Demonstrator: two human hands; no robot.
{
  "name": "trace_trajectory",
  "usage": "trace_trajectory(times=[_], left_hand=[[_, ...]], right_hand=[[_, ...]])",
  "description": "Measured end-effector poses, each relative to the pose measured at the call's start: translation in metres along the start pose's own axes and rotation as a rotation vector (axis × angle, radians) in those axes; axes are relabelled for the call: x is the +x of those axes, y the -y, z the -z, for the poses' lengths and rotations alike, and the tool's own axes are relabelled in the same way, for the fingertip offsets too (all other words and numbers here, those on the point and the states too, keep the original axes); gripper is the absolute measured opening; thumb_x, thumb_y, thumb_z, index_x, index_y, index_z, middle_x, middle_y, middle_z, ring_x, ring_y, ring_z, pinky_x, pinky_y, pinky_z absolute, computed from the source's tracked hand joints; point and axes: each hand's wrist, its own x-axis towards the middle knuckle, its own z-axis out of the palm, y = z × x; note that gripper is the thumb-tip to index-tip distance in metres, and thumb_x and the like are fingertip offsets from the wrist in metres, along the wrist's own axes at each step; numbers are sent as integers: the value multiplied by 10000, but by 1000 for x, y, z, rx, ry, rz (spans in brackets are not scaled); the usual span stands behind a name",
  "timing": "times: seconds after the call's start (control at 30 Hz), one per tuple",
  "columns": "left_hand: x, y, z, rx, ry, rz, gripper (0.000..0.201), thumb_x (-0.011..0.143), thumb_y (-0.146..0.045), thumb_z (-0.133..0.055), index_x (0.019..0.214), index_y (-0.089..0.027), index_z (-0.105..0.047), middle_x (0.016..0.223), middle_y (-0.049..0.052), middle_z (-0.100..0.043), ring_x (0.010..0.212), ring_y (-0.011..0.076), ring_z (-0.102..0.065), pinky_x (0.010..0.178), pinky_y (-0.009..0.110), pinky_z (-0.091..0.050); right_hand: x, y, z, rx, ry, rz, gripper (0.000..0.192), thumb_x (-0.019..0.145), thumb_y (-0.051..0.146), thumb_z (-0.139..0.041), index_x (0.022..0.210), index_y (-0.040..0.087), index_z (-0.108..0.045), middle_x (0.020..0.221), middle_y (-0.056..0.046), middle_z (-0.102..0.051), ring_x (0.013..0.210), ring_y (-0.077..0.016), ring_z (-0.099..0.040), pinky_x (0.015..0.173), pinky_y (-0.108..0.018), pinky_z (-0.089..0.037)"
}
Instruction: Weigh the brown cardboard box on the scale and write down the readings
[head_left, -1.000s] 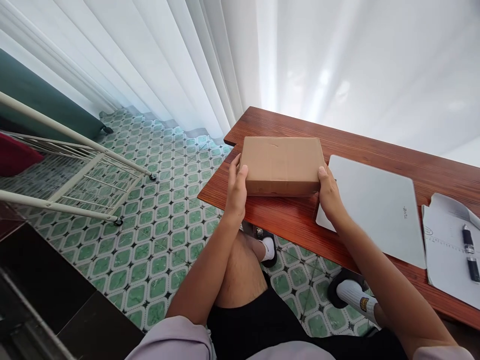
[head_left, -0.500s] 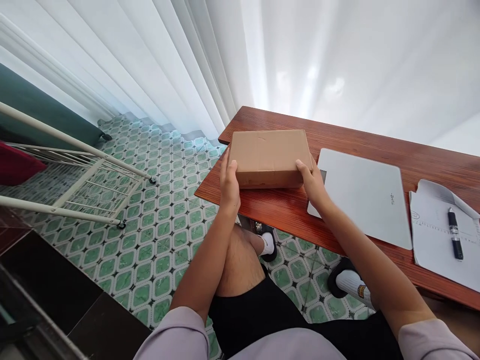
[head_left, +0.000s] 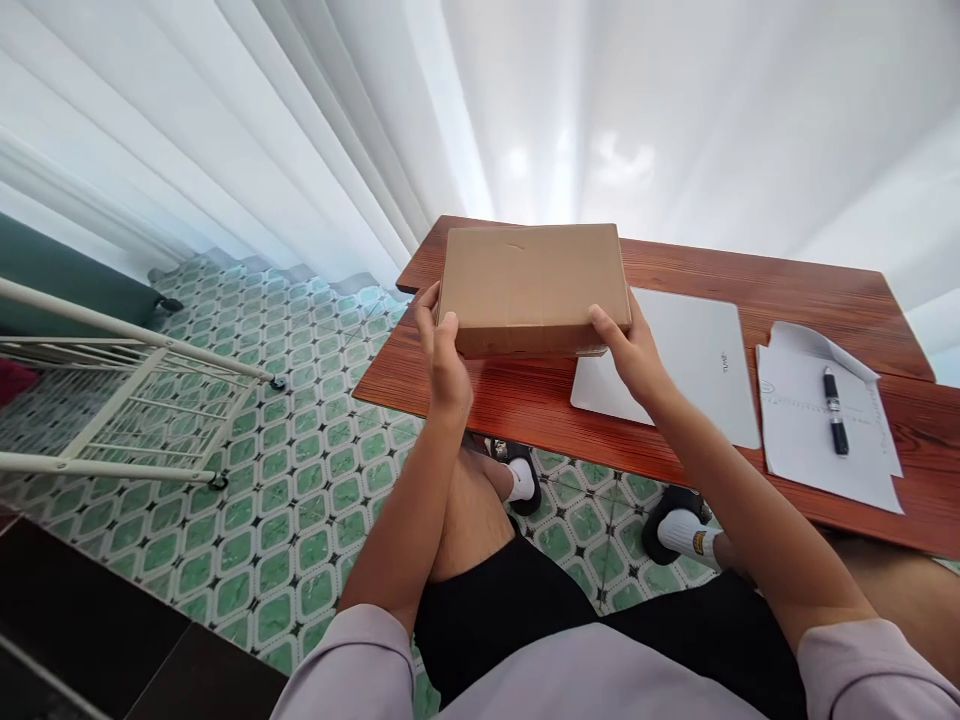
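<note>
A closed brown cardboard box (head_left: 534, 280) is held between my two hands, raised over the left part of the wooden table (head_left: 517, 395). My left hand (head_left: 445, 355) grips its left end, with the thumb on the near edge. At the opposite end, my right hand (head_left: 630, 345) clasps the near right corner, its thumb also on the near edge. Fingers of both hands are partly hidden behind the box sides. Just right of the box lies a flat silver laptop (head_left: 694, 365), lid closed and partly covered by my right hand and forearm.
A black and silver pen (head_left: 835, 410) rests on sheets of paper (head_left: 802, 450) at the table's right. White curtains (head_left: 600, 120) hang behind the table. On the left, a white wheeled metal rack (head_left: 150, 400) stands on the green patterned tile floor (head_left: 300, 500).
Both hands have lifted the box up from the tabletop, and it now looks larger and nearer. The view has turned to the right, so more of the table's right end shows.
</note>
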Motion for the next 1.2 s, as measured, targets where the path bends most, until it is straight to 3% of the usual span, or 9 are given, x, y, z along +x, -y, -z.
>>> trace_trajectory(times=[0.3,0.47,0.67,0.93,1.2], left_hand=[[-19,-16,-57,-65,234,-38,610,950,-627,-503,1449,-281,-447,1542,70,-475,1461,281,-445,1206,402,-421],[-31,-24,-90,-118,289,-30,556,948,-533,-526,1428,-261,-460,1524,74,-490,1442,255,-463,1168,351,-448],[-48,-24,-123,-146,347,2,516,961,-453,-504,1438,-262,-465,1552,68,-474,1469,248,-431,1227,379,-390],[-63,-10,-139,-158,498,19,520,1021,-524,-520,1502,-346,-437,1607,19,-412,1520,240,-361,1247,373,-357],[-72,1,-148,-138,512,31,529,1024,-555,-526,1504,-349,-444,1584,32,-434,1500,238,-385,1230,365,-379]], right_hand=[[-32,-6,73,-23,-63,18,824,941,763,-591,1600,311,-394,1563,-67,-495,1465,-326,-447,1227,-517,-417],[-48,-8,108,-31,-113,6,821,937,778,-582,1593,318,-404,1584,-58,-478,1456,-316,-467,1237,-513,-410],[-66,-17,142,-65,-193,31,851,927,818,-551,1588,299,-419,1563,-76,-505,1425,-337,-498,1225,-541,-412],[-81,-43,162,26,-285,32,803,954,759,-580,1570,260,-457,1522,-97,-549,1436,-333,-488,1215,-515,-421],[-84,-53,171,24,-295,25,796,958,767,-561,1595,307,-428,1561,-65,-513,1469,-319,-455,1245,-527,-387]])
